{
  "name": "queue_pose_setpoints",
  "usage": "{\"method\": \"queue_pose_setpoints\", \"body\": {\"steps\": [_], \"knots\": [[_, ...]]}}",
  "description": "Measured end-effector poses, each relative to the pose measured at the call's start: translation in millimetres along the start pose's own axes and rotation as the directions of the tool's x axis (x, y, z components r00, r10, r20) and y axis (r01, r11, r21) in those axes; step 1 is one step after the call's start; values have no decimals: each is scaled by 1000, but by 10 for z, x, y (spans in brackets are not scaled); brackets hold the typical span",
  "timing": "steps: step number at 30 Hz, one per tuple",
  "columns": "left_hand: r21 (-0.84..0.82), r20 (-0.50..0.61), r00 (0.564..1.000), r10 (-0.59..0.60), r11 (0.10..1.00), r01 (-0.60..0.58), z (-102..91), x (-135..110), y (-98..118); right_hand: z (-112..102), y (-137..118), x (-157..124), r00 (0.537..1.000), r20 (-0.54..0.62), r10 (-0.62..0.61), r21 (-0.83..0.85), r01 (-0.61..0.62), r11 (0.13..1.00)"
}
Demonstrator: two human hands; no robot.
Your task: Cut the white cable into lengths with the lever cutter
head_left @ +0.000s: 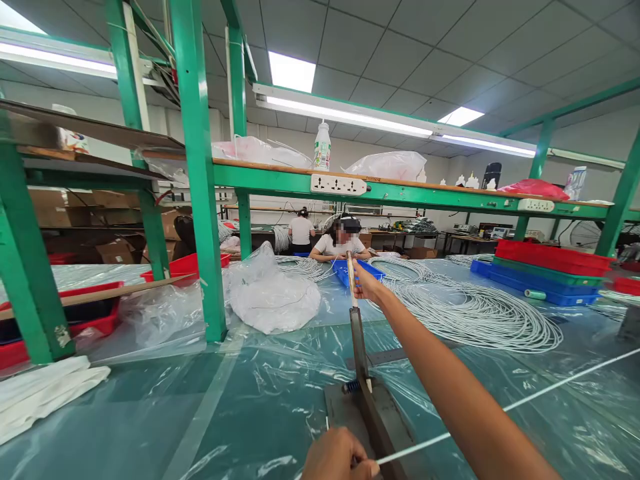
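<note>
At the bottom middle, my left hand (334,457) is closed around a thin white cable (560,396), which stretches off to the right edge. A short white end shows just above my left fingers. My right hand (367,283) reaches forward and grips the upper part of a lever handle (352,283). That handle, raised and tilted, belongs to a metal lever cutter (361,350) with a dark spring beside its pivot. Its steel base plate (340,407) lies on the table, just beyond my left hand. My right forearm passes over the cable.
Coils of white cable (480,317) lie at the right, near stacked trays (545,273). A clear plastic bag (275,300) stands left of the lever. Green posts (197,173) carry a shelf (270,177). White cloth (45,393) lies left. A person (325,250) sits opposite.
</note>
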State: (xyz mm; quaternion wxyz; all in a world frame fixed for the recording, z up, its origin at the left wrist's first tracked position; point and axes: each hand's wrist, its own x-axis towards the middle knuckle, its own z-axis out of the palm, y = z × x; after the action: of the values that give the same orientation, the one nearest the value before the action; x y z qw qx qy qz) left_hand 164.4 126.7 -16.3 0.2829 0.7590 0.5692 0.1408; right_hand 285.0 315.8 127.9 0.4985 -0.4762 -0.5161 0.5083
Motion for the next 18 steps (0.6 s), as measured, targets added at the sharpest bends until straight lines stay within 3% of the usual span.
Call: {"method": "queue_pose_setpoints", "body": {"steps": [3,6,9,12,15,18], "knots": [[-55,32,999,1,999,1,-24,-25,19,-15,-60,-84,1000,23,0,54,-1,999],[-64,-11,1000,5,998,-5,-6,-46,12,-168,-147,-362,995,87,-45,143,32,989],[-32,-57,998,6,999,-7,27,-58,5,-406,-217,-849,987,148,-66,222,32,974],[-4,-67,998,19,1000,-20,40,-59,13,-631,-165,-1478,982,187,12,199,-50,979],[18,-68,997,25,1000,-24,41,-57,27,-776,60,-2096,967,233,104,36,-116,993],[37,-73,997,32,999,-30,33,-68,44,-841,359,-2532,963,202,178,-45,-173,984]]}}
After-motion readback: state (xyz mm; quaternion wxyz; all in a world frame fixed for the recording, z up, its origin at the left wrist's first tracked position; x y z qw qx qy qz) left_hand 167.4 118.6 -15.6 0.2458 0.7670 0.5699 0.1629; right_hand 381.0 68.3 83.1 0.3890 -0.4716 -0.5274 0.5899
